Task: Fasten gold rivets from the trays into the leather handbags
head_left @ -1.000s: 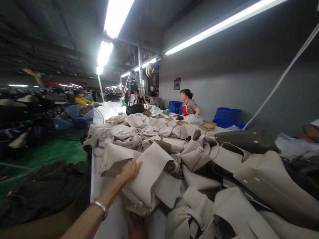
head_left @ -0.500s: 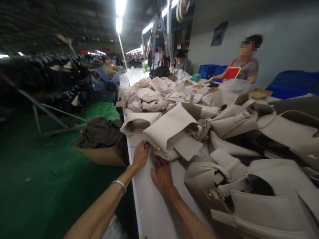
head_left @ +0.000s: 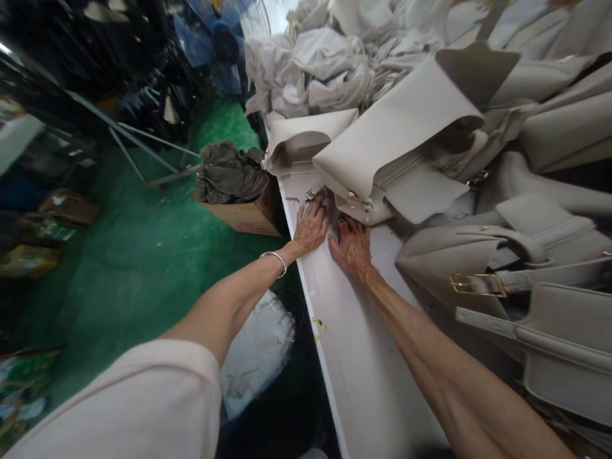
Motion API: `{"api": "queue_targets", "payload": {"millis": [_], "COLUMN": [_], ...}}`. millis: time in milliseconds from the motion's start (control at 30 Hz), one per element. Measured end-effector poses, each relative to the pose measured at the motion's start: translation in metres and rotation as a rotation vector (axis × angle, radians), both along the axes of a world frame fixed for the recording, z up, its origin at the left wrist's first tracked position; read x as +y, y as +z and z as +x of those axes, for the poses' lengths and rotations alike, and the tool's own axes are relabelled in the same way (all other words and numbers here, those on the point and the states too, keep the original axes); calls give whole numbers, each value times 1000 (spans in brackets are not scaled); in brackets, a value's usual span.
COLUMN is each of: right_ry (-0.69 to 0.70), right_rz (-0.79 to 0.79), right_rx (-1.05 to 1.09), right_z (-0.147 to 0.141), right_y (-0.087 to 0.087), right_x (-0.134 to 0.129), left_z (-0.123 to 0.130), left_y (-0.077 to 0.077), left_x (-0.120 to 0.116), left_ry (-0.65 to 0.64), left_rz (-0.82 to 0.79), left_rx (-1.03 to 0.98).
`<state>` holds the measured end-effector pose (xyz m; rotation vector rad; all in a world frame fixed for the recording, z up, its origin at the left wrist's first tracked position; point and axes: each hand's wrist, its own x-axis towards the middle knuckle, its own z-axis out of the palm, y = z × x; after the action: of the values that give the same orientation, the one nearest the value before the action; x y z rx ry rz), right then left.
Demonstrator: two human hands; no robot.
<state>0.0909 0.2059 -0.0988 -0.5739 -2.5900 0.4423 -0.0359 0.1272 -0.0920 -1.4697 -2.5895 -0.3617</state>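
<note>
My left hand (head_left: 310,227), with a silver bangle at the wrist, lies on the white tabletop (head_left: 363,357) near its left edge. Its fingers are stretched forward, close to a small metal buckle (head_left: 312,195) on a beige handbag (head_left: 306,131) lying with its opening toward me. Beside it, my right hand (head_left: 354,247) rests palm down, thumb apart. Its fingertips meet the lower edge of a second beige handbag (head_left: 396,134) whose flap hangs toward me. I see no object gripped in either hand; the fingertips are partly hidden.
Several beige bags with gold buckles (head_left: 478,285) crowd the table's right side. Crumpled pale bags (head_left: 335,67) are heaped at the back. On the green floor (head_left: 157,255) at left stand a cardboard box (head_left: 253,217) of dark cloth, a blue fan (head_left: 224,44) and a metal frame (head_left: 138,131).
My view has tipped down toward the table, so the co-workers are out of sight. Both hands stay by the same two bags, with the left hand's fingers now near the buckle.
</note>
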Motion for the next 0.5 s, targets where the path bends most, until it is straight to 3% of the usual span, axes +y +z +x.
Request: {"api": "queue_targets", "payload": {"millis": [500], "right_ry": [-10], "right_rz": [-28], "right_rx": [-33], "right_z": [0], "right_y": [3], "right_x": [1], "left_z": [1], "left_y": [3], "left_x": [1], "left_ry": [5], "left_rz": [3], "left_rx": [5]}}
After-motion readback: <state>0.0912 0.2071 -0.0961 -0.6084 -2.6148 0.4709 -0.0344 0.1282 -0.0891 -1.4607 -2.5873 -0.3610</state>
